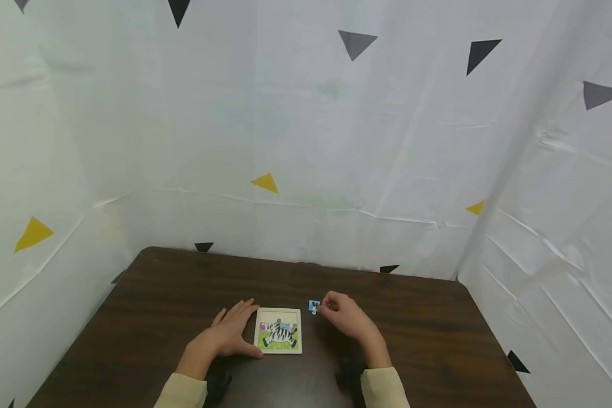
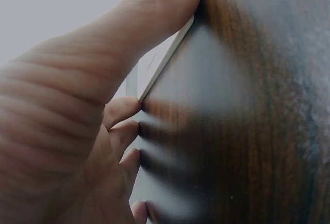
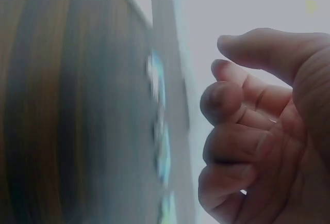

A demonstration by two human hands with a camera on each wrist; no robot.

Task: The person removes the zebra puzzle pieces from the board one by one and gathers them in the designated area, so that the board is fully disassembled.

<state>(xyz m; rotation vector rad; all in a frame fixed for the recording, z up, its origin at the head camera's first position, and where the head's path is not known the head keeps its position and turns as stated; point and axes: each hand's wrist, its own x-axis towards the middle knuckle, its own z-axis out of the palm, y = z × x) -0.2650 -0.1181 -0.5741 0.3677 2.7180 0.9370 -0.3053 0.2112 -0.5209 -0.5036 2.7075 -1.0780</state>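
A square puzzle board (image 1: 300, 331) with a pale frame and a zebra picture lies flat on the table. My left hand (image 1: 229, 334) spans its left side, thumb along the near left corner and index fingertip at the far left corner. Those fingers are fairly straight, the others fanned out on the tabletop. Right of the board lies a small blue puzzle piece (image 1: 313, 305). My right hand (image 1: 349, 320) hovers beside that piece, fingers loosely curled. From the right wrist, a gap shows between thumb and index with nothing in it; blurred puzzle pieces (image 3: 164, 154) lie beyond on the table.
The dark wooden table (image 1: 183, 289) has rounded far corners. A white curtain (image 1: 306, 124) with yellow, grey and black triangles hangs behind and along both sides. Dark wrist gear (image 1: 216, 388) sits under the left cuff.
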